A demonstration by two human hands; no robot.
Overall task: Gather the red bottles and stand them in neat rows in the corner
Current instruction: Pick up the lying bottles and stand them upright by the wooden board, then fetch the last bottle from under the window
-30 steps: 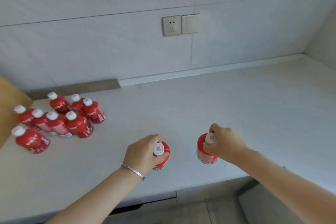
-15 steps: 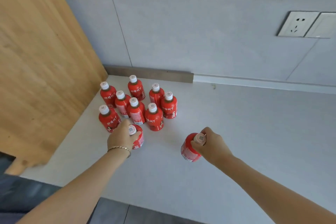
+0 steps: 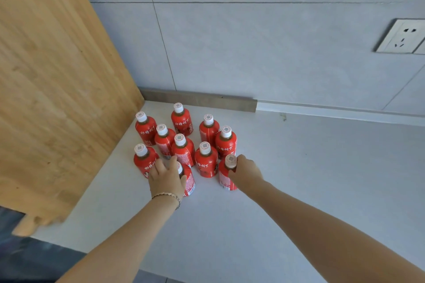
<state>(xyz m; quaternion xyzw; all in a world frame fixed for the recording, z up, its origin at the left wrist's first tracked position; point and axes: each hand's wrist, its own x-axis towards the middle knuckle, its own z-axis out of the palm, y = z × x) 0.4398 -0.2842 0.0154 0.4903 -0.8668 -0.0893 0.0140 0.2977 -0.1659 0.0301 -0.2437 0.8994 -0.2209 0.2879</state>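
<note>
Bottles crowd the far-left corner of the table point(image 3: 299, 190), where the wooden panel point(image 3: 57, 76) meets the tiled wall point(image 3: 253, 41) — eight red bottles point(image 3: 181, 122) stand upright in a loose cluster, not yet straight rows. The left hand point(image 3: 166, 176) wraps a ninth bottle point(image 3: 189, 181) at the near edge of the group, fingers curled over its neck and shoulder. The right hand point(image 3: 246, 171) pinches a tenth bottle point(image 3: 226, 177) just under its white cap, beside the cluster's near-right bottle. Risk lies in the crowding: both hands sit right against standing bottles, so a knuckle or a pushed-in bottle could probably topple a neighbour — and one fall might knock down several. The high grip on the tenth bottle may also let it tip when set down.
</note>
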